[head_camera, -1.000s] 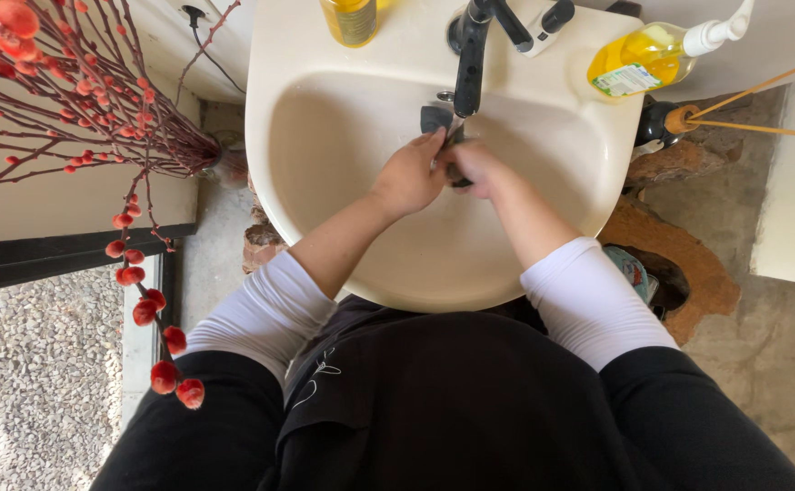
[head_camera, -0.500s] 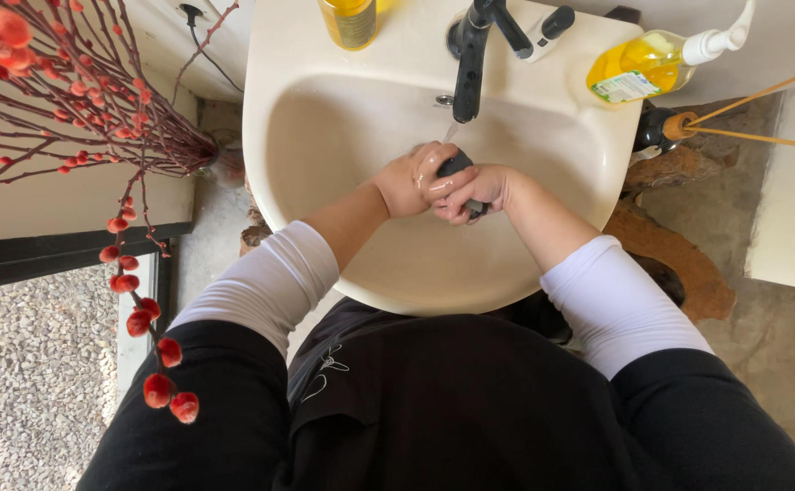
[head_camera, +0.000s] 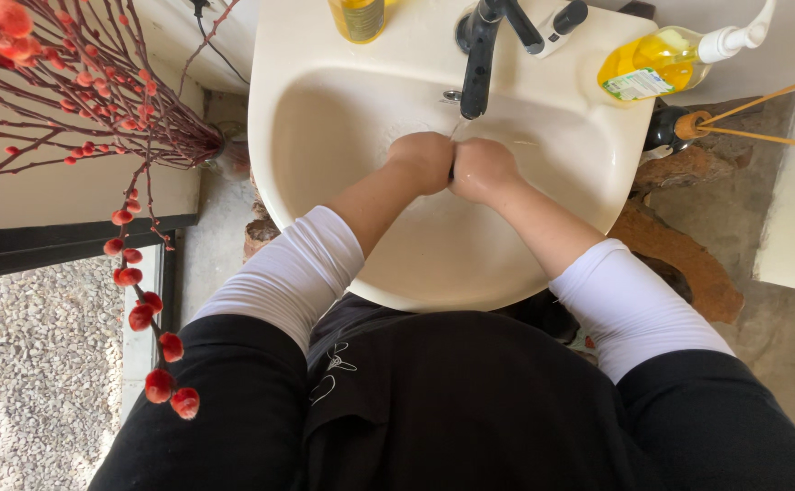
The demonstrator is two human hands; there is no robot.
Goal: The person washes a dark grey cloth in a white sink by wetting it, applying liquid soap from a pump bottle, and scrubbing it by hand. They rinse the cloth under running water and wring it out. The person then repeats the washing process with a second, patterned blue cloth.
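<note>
Left hand (head_camera: 425, 160): curled into a fist, upper middle of the frame, inside the basin, pressed knuckle to knuckle against the other hand; grip together, something dark just visible at the seam between the two hands, too small to tell what.
Right hand (head_camera: 482, 169): also curled shut, just right of the left one, touching it; whether clamped on the dark thing, cannot tell.
Faucet (head_camera: 479, 56): black, top centre of the frame, spout pointing down right above the two hands; thin stream of water below its tip.
Sink (head_camera: 325, 127): cream, rounded bowl filling the upper middle of the frame, hands over its back half near the drain side.
Sleeves: white cuffs pushed up the forearms, black sleeves behind them, lower half of the frame.
Spray bottle (head_camera: 656, 62): yellow liquid, white nozzle, lying on the sink rim at upper right.
Yellow bottle (head_camera: 358, 16): standing on the rim at top centre, left of the faucet.
Red-budded branches (head_camera: 70, 100): upper left and left edge of the frame, well apart from the hands.
</note>
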